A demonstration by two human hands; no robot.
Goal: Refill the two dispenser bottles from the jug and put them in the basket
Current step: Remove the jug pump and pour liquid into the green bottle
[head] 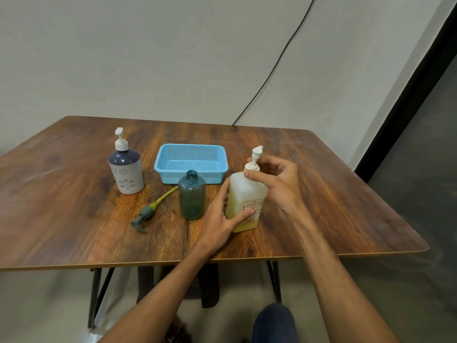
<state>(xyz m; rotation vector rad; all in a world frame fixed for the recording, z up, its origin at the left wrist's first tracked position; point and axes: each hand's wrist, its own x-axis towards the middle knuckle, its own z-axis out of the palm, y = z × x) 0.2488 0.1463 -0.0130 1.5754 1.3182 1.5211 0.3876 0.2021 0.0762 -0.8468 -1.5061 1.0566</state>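
A brown wood-grain table (321, 194) stands against a pale wall (173, 58), with a black cable (272, 78) running down the wall to the table's far edge. Both bare forearms reach in from the bottom of the view and meet at the jug (247, 191), a cloudy white container of yellowish liquid that stands upright on the table, right of centre, with a white pump on top.

The left hand (222, 219) grips the lower part of the jug. Its thumb lies across the label on the front and its fingers run up the jug's left side. The right hand (279, 179) comes from the right with a bent wrist, and its fingers are curled round the collar of the jug's pump.

Just left of the jug stands a teal bottle (192, 196), upright with its neck open. Its grey pump (146, 215) lies flat on the table to the left, with a yellow-green tube pointing towards the bottle. Behind the teal bottle sits a light blue basket (197, 178). Further left, a white and navy bottle (126, 169) stands upright with its white pump on.
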